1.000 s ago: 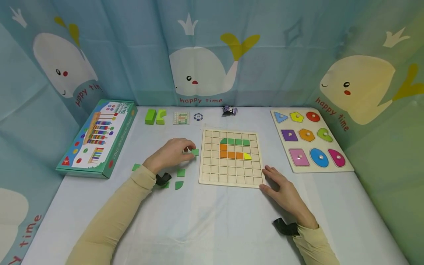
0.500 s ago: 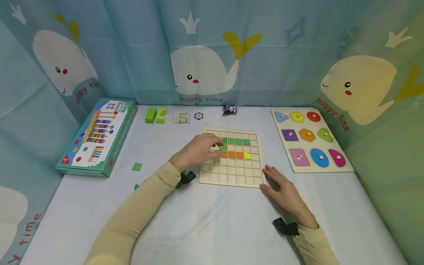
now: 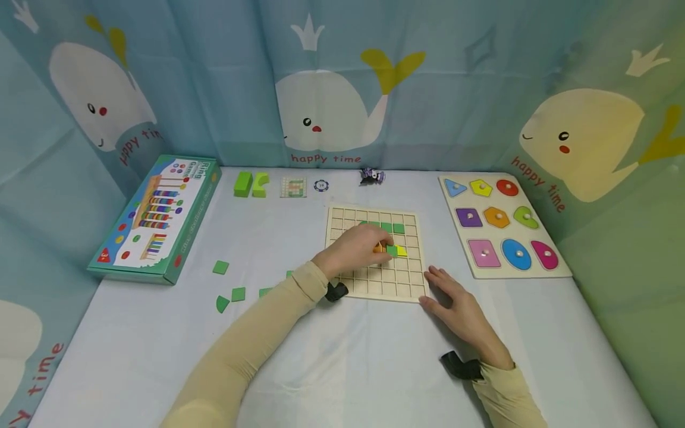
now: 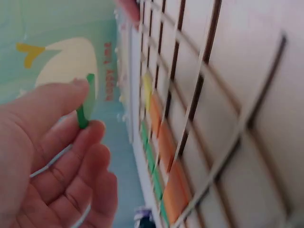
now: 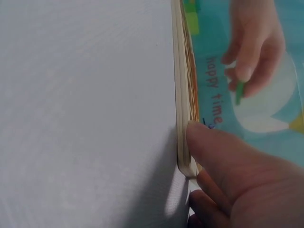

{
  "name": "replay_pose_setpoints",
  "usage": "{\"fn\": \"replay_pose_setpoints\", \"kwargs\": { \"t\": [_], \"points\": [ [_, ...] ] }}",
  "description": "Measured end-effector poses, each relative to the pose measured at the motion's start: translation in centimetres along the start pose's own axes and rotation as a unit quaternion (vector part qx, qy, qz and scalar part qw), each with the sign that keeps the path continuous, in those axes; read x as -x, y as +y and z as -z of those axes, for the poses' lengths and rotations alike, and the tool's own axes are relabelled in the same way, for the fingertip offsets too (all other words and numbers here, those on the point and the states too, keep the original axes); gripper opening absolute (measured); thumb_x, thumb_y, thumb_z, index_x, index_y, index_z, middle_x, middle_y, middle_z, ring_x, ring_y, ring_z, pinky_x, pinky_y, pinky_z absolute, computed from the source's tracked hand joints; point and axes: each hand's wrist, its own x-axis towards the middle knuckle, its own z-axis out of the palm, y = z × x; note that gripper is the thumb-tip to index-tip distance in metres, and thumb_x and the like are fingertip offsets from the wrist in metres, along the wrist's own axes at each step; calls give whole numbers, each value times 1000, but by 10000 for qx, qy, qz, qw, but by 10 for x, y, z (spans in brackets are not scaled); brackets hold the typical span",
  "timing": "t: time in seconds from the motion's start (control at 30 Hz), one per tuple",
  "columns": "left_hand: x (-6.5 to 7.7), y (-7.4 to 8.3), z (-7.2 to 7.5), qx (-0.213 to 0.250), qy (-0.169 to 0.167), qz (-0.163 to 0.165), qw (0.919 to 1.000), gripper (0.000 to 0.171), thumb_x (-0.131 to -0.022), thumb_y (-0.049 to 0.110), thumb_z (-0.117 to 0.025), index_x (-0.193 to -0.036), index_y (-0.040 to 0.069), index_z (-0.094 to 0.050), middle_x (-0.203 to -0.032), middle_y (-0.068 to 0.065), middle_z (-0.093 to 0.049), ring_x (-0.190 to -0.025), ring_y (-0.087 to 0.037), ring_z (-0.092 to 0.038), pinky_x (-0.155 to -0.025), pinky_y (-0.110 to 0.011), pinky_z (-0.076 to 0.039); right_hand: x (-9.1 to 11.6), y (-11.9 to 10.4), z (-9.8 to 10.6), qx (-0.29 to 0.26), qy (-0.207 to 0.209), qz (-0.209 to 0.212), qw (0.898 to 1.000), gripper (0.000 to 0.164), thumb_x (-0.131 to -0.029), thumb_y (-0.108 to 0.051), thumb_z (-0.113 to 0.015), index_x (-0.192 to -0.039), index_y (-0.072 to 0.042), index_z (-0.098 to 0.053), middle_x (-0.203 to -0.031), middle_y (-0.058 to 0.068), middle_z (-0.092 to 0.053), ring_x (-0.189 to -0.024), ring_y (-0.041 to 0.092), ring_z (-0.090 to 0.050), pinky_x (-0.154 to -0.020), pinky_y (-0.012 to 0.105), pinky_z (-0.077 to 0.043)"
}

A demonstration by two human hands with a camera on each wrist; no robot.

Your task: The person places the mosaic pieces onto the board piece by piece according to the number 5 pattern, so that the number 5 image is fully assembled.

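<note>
My left hand point(image 3: 353, 248) hovers above the wooden grid board point(image 3: 382, 290), pinching a green square tile point(image 3: 392, 251) between thumb and fingers. In the left wrist view the tile point(image 4: 88, 103) is seen nearly edge-on, apart from the board point(image 4: 223, 90). Set in the grid are a row of green tiles point(image 3: 398, 228), orange tiles point(image 4: 173, 192) partly covered by my hand in the head view, and a yellow tile point(image 3: 402, 251). My right hand point(image 3: 461, 306) rests at the board's near right corner; in the right wrist view its thumb point(image 5: 209, 142) touches the edge.
Several loose green tiles point(image 3: 238, 294) lie left of the board, some behind my left sleeve. A game box point(image 3: 160, 220) stands at the left, a shape puzzle board point(image 3: 508, 235) at the right. Green blocks point(image 3: 243, 184), a pattern card point(image 3: 294, 187) and a round chip point(image 3: 321, 186) line the back.
My left hand has carried the green tile rightward from beside the board to over the grid, close to the yellow tile. My right hand has stayed at the board's corner.
</note>
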Motion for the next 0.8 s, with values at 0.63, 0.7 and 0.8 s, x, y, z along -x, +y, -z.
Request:
{"fn": "replay_pose_setpoints", "kwargs": {
  "t": [0.63,0.7,0.8],
  "points": [
    [-24,22,-27,-1122,-444,206,9925,23,-90,35,-72,-104,16,-74,-94,5,-63,-84,-9,-55,-77,-24,-45,1,-3,2,32,-15,-43,10000,69,-91,-35,-71,-144,-1,-46,-152,16,-35,-142,36,-23,-109,57,-23],
    [-25,22,-28,-1134,-384,212,9926,24,-89,35,-73,-104,17,-74,-93,6,-63,-84,-9,-55,-78,-25,-45,1,-3,2,24,-19,-56,10000,69,-91,-35,-71,-144,-1,-46,-153,16,-35,-142,37,-23,-109,57,-23],
    [-26,21,-32,-1207,-339,267,9918,23,-88,36,-74,-103,18,-74,-92,7,-64,-83,-9,-55,-77,-27,-44,1,-3,2,-16,-47,-79,10000,69,-91,-35,-71,-145,-1,-46,-153,16,-35,-142,36,-22,-109,57,-23]
  ]
}}
